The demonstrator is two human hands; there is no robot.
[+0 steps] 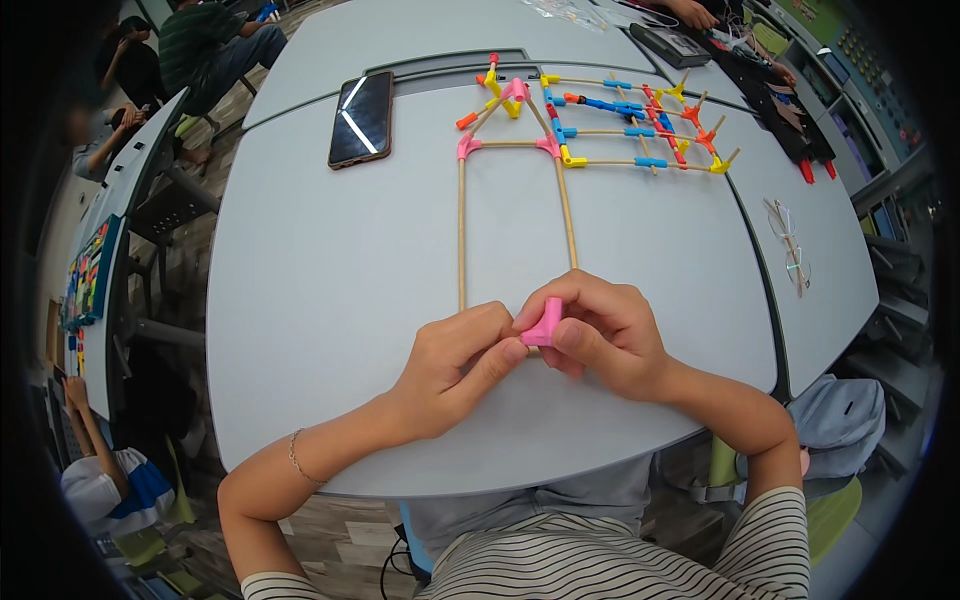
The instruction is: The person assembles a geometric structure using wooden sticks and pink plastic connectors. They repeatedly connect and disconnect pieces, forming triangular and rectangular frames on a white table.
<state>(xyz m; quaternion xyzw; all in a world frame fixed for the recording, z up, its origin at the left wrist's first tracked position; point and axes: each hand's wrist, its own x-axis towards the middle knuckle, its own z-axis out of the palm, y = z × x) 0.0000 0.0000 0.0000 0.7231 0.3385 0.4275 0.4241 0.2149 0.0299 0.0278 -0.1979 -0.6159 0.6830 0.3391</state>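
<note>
Both hands meet over the near middle of the table. My right hand is closed, its thumb and fingers around a pink angled plastic connector. My left hand pinches that connector's left end between thumb and forefinger. A short piece of wooden stick shows just below the connector, mostly hidden by the fingers. Beyond the hands lies a frame of wooden sticks: a left stick and a right stick run toward me. Pink corner connectors and a crossbar join them at the far end.
A stick lattice with coloured connectors adjoins the frame at the far right. A phone lies far left. Glasses rest on the right-hand table. Other people sit at the left and far right; a grey backpack is at right.
</note>
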